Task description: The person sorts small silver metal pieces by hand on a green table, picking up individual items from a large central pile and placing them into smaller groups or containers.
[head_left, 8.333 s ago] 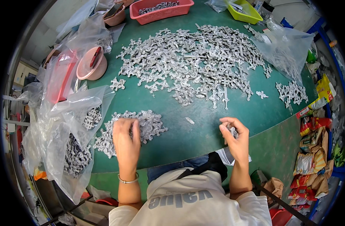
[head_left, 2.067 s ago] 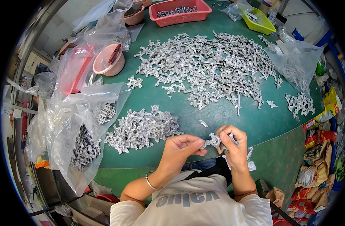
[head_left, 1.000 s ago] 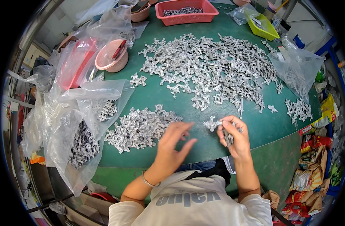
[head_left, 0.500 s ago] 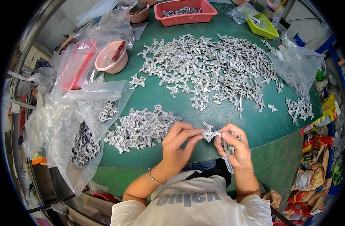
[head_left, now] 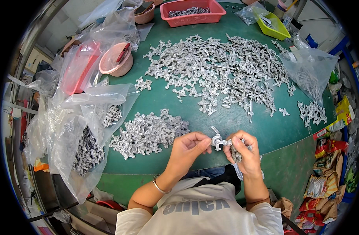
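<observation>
A small silver-grey metal casting (head_left: pixel 217 142) with a curved, hook-like end is held up between my hands near the table's front edge. My left hand (head_left: pixel 189 150) pinches its left side between thumb and forefinger, the other fingers curled. My right hand (head_left: pixel 245 154) grips its right side with the thumb, while more grey castings (head_left: pixel 236 156) sit gathered in the palm and fingers, partly hidden. Left of my hands lies a heaped pile of similar castings (head_left: pixel 148 133). A much larger, spread-out heap of castings (head_left: pixel 218 70) covers the middle and far part of the green table (head_left: pixel 195 125).
On the left are clear plastic bags (head_left: pixel 62 129) with dark metal parts and a pink basket (head_left: pixel 117 64). At the back stand a red tray (head_left: pixel 193 17) of metal pieces and a yellow-green tray (head_left: pixel 274 27). A plastic bag (head_left: pixel 310 70) lies right, near a small casting cluster (head_left: pixel 312 113).
The held casting has been turned, and its curved end now shows. My left hand has rolled over, with its fingers curled more. My right hand has barely shifted.
</observation>
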A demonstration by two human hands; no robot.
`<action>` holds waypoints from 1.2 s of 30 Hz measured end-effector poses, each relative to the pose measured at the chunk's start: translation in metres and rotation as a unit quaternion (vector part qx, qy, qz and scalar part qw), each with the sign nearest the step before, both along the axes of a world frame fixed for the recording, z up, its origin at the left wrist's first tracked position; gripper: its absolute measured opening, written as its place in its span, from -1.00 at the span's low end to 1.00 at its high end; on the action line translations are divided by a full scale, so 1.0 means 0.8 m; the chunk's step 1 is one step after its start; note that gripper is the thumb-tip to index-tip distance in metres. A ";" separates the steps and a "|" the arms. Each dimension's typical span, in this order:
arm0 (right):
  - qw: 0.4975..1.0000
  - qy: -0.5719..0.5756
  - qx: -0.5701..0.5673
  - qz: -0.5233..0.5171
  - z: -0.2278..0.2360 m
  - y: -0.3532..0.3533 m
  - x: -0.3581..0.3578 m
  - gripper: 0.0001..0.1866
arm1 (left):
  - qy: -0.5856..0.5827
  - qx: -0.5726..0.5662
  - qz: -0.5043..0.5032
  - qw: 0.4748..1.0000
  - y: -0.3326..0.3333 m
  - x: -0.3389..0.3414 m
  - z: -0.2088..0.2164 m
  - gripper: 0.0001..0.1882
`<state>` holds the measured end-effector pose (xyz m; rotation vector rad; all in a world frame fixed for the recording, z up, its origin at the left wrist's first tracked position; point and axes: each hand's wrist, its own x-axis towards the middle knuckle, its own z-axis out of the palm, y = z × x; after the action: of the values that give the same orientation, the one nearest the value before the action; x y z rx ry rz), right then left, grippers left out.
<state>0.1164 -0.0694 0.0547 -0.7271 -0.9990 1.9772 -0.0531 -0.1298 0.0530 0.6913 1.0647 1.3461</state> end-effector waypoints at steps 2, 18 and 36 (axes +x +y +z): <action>1.000 0.000 0.002 -0.001 -0.001 -0.001 0.000 -0.84 | -0.016 -0.003 -0.004 1.000 0.000 -0.001 -0.002 -0.82; 0.755 -0.499 0.419 -0.072 -0.039 0.061 -0.036 -0.79 | 0.596 0.032 0.313 0.739 -0.018 -0.096 -0.021 -0.93; 0.915 -0.309 0.255 -0.048 -0.030 0.039 -0.008 -0.89 | 0.467 0.138 0.158 0.859 -0.008 -0.014 0.003 -0.75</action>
<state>0.1103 -0.0385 0.0307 -1.0920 -1.7285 1.3078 -0.0643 -0.1359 0.0557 1.5289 1.8278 1.4732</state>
